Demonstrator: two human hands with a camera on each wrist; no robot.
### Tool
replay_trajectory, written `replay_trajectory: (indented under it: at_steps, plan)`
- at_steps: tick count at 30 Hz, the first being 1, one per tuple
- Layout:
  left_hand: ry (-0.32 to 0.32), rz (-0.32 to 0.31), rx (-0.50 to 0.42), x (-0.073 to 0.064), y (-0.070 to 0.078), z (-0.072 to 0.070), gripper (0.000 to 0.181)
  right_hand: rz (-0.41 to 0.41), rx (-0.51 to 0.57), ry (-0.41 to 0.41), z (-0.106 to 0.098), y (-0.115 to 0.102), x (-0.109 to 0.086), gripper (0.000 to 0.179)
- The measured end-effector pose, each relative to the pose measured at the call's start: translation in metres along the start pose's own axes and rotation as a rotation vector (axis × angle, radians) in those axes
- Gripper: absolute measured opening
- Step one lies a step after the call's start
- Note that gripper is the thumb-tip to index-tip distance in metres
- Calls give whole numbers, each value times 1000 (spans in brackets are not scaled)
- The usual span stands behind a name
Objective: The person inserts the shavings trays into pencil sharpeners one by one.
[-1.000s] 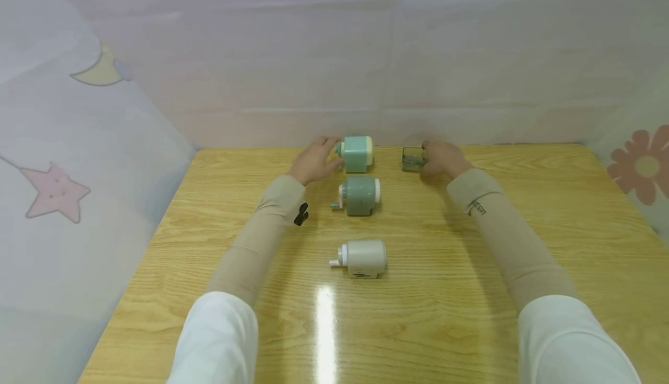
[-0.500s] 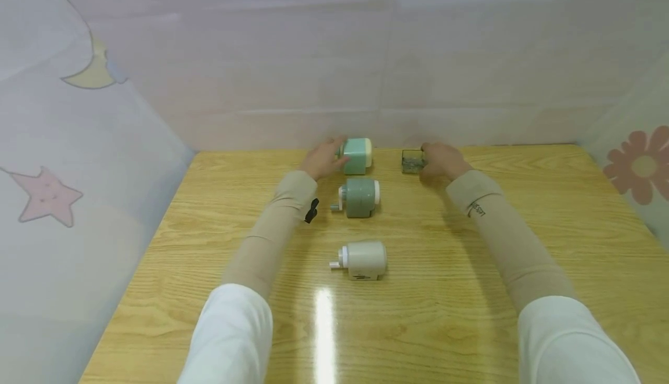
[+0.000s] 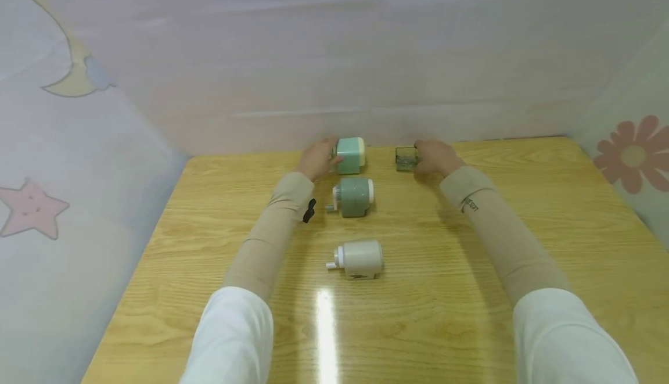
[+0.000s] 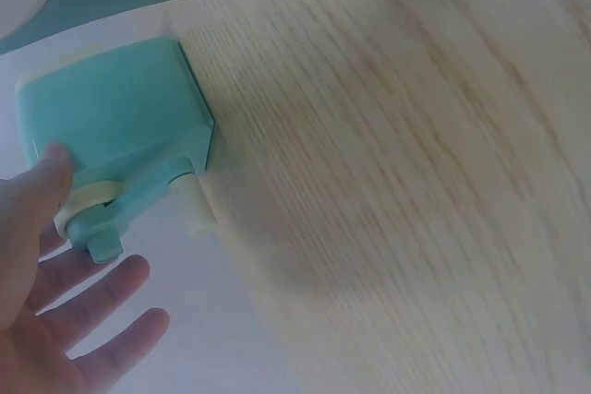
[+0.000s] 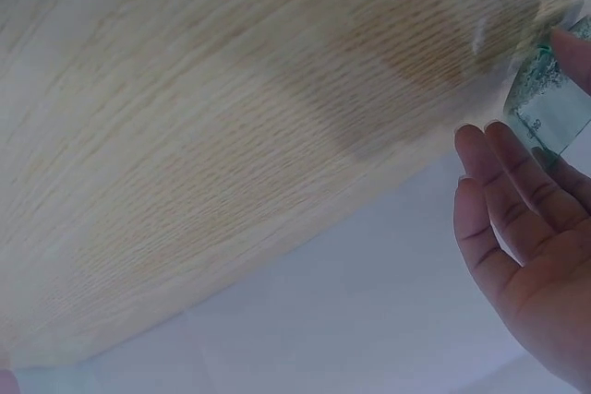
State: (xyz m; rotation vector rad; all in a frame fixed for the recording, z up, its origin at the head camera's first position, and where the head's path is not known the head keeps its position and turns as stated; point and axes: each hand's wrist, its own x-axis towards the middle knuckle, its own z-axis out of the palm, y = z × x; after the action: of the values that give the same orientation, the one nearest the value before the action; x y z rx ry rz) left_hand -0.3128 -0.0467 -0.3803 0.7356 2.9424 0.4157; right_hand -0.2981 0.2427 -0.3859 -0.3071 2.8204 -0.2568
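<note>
At the back of the table, my left hand (image 3: 317,160) holds the crank end of a teal pencil sharpener (image 3: 349,156). In the left wrist view its thumb lies on the teal body, over a cream ring and the crank (image 4: 192,202); the lower fingers are spread. To the right, my right hand (image 3: 436,158) pinches a small see-through box (image 3: 406,159) with grey bits inside, like a shavings drawer. The right wrist view shows the thumb at the box (image 5: 551,103), which is partly cut off by the frame edge, and the other fingers extended.
A dark green pencil sharpener (image 3: 355,198) stands in front of the teal one, and a beige pencil sharpener (image 3: 363,259) stands nearer to me. Both cranks point left. A pale wall cloth (image 3: 292,82) hangs right behind the wooden table (image 3: 418,326).
My left hand has moved right onto the teal pencil sharpener, its thumb now over the body. My right hand stays at the see-through box. The head view has shifted slightly.
</note>
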Motion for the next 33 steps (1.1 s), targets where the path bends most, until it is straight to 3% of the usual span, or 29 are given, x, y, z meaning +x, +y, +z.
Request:
replay_trajectory:
  at_steps: [13,21,33]
  plan:
    - [24,18,31,2,2,0,57,-11,-16,-2,2,-2,5,70]
    - [-13,-1,68,2,11,-5,56,-10,2,-5,0,-11,1,71]
    - [11,6,100,5,13,-1,44,-32,29,10,3,-16,3,70]
